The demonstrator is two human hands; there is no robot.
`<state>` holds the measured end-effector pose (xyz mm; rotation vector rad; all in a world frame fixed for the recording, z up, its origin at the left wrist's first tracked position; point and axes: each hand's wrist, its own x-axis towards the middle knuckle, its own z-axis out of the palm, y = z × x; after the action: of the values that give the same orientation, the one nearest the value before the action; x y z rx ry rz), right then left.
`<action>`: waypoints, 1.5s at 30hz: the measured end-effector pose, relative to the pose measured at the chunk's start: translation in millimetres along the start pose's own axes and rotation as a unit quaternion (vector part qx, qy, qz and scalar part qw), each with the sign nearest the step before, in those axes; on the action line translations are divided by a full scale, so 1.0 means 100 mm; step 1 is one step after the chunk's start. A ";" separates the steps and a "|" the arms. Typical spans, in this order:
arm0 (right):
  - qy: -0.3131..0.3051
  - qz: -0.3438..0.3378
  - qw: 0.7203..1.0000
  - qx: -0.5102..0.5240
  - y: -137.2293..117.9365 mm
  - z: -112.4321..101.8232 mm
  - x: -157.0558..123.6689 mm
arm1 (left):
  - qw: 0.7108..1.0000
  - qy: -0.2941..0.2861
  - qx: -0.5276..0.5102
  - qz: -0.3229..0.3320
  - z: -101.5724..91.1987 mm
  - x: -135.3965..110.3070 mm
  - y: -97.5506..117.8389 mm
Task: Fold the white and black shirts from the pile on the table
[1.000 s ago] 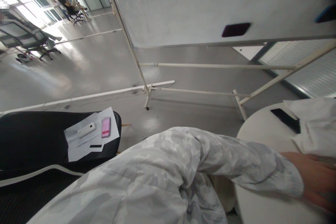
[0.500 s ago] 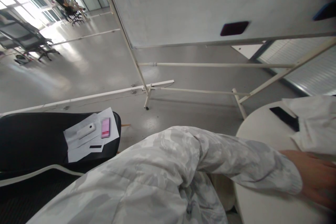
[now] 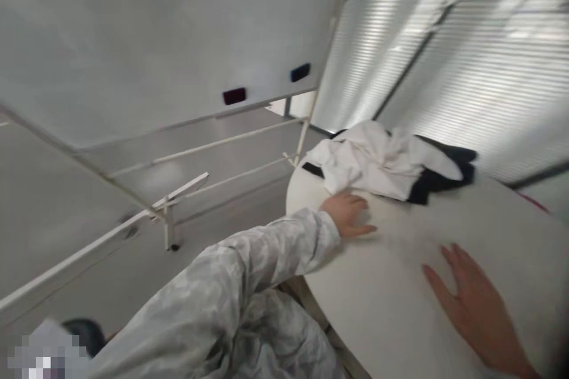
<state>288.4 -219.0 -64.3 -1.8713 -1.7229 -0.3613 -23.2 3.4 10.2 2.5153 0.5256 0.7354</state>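
Observation:
My left hand (image 3: 347,215) is over the white table (image 3: 377,296), just in front of a heap of clothing, with thumb and fingers apart and nothing in it. On the right, my right hand (image 3: 475,305) hovers at or just above the tabletop, slightly blurred, its thumb spread from the fingers and holding nothing. Beyond both hands lies a crumpled white garment (image 3: 368,157), on top of a dark cloth (image 3: 448,174). A flat black item (image 3: 313,170) sticks out at the garment's left side.
A whiteboard (image 3: 155,41) on a wheeled white frame stands at the left, with a dark red eraser-like block (image 3: 234,96) and a dark blue one (image 3: 300,72) on it. Corrugated silvery blinds (image 3: 466,71) rise behind the table. A white floor strip (image 3: 89,254) crosses the grey floor.
My view has swung right, from the black chair and floor towards the table. My right hand has come into view, and my left hand now shows whole near the garment.

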 end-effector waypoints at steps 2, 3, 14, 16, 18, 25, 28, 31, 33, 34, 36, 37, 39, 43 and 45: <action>-0.027 0.034 0.999 -0.028 -0.04 0.01 -0.07 | 0.999 -0.026 -0.004 0.019 0.16 0.18 -0.06; -0.035 0.046 0.997 -0.044 -0.08 0.01 -0.08 | 0.999 -0.038 0.002 0.016 0.24 0.26 -0.08; -0.087 0.124 0.979 -0.133 -0.35 -0.22 0.05 | 0.995 -0.074 0.058 0.037 0.50 0.38 -0.21; -0.101 0.136 0.976 -0.137 -0.33 -0.18 0.02 | 0.994 -0.084 0.064 0.042 0.47 0.35 -0.23; -0.132 0.142 0.972 -0.135 -0.29 -0.12 0.00 | 0.990 -0.111 0.075 0.052 0.46 0.33 -0.27; -0.184 0.145 0.963 -0.135 -0.28 -0.04 -0.02 | 0.978 -0.160 0.111 0.079 0.58 0.32 -0.36; -0.188 0.150 0.960 -0.140 -0.30 -0.06 0.00 | 0.977 -0.162 0.115 0.084 0.59 0.32 -0.37; -0.189 0.149 0.960 -0.144 -0.31 -0.06 0.00 | 0.977 -0.153 0.118 0.089 0.58 0.32 -0.37; -0.190 0.147 0.960 -0.145 -0.30 -0.06 0.00 | 0.976 -0.152 0.123 0.092 0.58 0.32 -0.36; -0.190 0.146 0.960 -0.146 -0.30 -0.06 0.00 | 0.976 -0.154 0.126 0.092 0.58 0.33 -0.37; -0.185 0.144 0.961 -0.147 -0.29 -0.05 0.00 | 0.973 -0.164 0.135 0.092 0.59 0.33 -0.37; -0.181 0.142 0.962 -0.147 -0.29 -0.05 0.00 | 0.971 -0.169 0.138 0.093 0.59 0.34 -0.38; -0.175 0.140 0.963 -0.147 -0.29 -0.05 -0.01 | 0.970 -0.173 0.143 0.095 0.61 0.34 -0.40; -0.168 0.140 0.965 -0.145 -0.29 -0.05 -0.01 | 0.971 -0.167 0.143 0.099 0.63 0.34 -0.44; -0.166 0.139 0.965 -0.145 -0.29 -0.05 -0.01 | 0.971 -0.165 0.143 0.098 0.64 0.34 -0.44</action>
<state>260.6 -222.4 -54.4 -2.4708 -1.6451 -0.2027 30.5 34.8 -47.0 2.9118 0.2830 0.3067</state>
